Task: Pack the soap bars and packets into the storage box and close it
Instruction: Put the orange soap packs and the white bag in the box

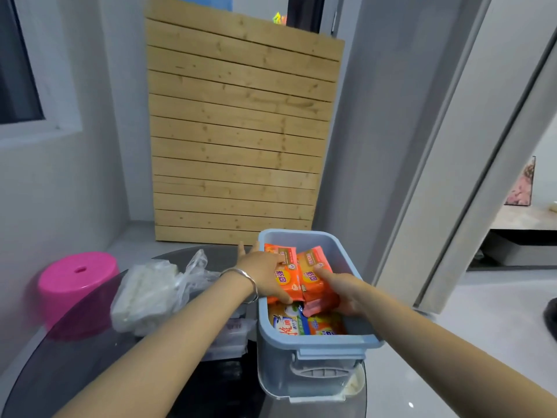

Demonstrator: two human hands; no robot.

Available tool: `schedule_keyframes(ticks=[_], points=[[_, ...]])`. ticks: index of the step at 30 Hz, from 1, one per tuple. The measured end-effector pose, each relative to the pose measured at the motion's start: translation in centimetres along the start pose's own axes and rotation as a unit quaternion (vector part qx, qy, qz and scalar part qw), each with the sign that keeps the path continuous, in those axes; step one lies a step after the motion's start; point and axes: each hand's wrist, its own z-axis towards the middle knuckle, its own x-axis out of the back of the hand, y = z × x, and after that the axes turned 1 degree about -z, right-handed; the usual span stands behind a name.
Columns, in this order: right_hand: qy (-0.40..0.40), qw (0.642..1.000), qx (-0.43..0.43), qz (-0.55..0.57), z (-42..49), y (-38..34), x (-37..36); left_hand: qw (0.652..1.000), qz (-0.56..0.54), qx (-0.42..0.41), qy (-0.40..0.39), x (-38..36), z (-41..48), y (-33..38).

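The storage box (316, 342) is pale blue-grey plastic with a rolled rim and a latch handle on its near end; it stands open, no lid on it, at the right edge of a dark round glass table (90, 357). Inside, two orange soap packets lie side by side on top of the pile. The left orange packet (286, 274) is gripped by the left hand (265, 271), thumb on its near edge and fingers spread over its top; a silver bangle (245, 282) circles that wrist. The right orange packet (313, 276) is grasped by the right hand (346, 292), forefinger laid along its face, the other fingers curled round its right side against the box wall. Beneath them, toward the near end, lie a blue-and-white packet (286, 322) and a yellow-orange packet (327, 325), both partly covered by the upper ones.

Just left of the box, under the left forearm, flat clear-wrapped packets (229, 339) rest on the table, touching the box side. Further left sits a crumpled clear plastic bag (147, 294) holding whitish bars. Beyond the table edge stands a pink plastic stool (77, 285). A slatted wooden panel (238, 131) leans against the grey wall behind, and a white door frame (470, 176) runs up on the right
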Motion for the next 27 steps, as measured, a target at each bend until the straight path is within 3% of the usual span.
schedule_keyframes(ticks=[3, 5, 7, 9, 11, 13, 17, 22, 25, 27], points=[[0.06, 0.967, 0.096, -0.228, 0.5, -0.5, 0.1, 0.999, 0.047, -0.009, 0.015, 0.2, 0.3, 0.7], [0.077, 0.919, 0.225, -0.316, 0.2, -1.6, 0.7, 0.998, 0.06, -0.014, 0.03, 0.2, 0.4, 0.8], [0.055, 0.836, 0.325, -0.438, -0.5, -3.1, 2.0, 0.997, 0.068, -0.014, 0.037, 0.2, 0.6, 0.8], [0.035, 0.732, 0.332, -0.594, -0.5, -3.6, 3.2, 0.997, 0.073, -0.015, 0.035, 0.2, 0.8, 0.7], [0.024, 0.689, 0.264, -0.675, 0.2, -2.7, 3.7, 0.996, 0.08, -0.017, 0.029, 0.3, 1.2, 0.7], [0.043, 0.669, 0.228, -0.706, 1.1, -1.4, 3.4, 0.997, 0.077, -0.018, 0.023, 0.4, 1.6, 0.8], [0.125, 0.633, 0.279, -0.711, 2.3, -0.7, 2.4, 0.998, 0.056, -0.02, 0.016, 0.4, 2.2, 0.7], [0.224, 0.648, 0.33, -0.648, 3.3, -0.8, 2.2, 0.998, 0.055, -0.014, 0.037, -0.1, 2.6, 0.4], [0.22, 0.634, 0.328, -0.665, 3.6, -0.6, 2.2, 0.997, 0.046, -0.01, 0.064, -0.5, 2.9, 0.4], [0.216, 0.645, 0.325, -0.657, 3.5, -0.5, 2.3, 0.996, 0.037, -0.006, 0.077, -0.7, 2.9, 0.5]])
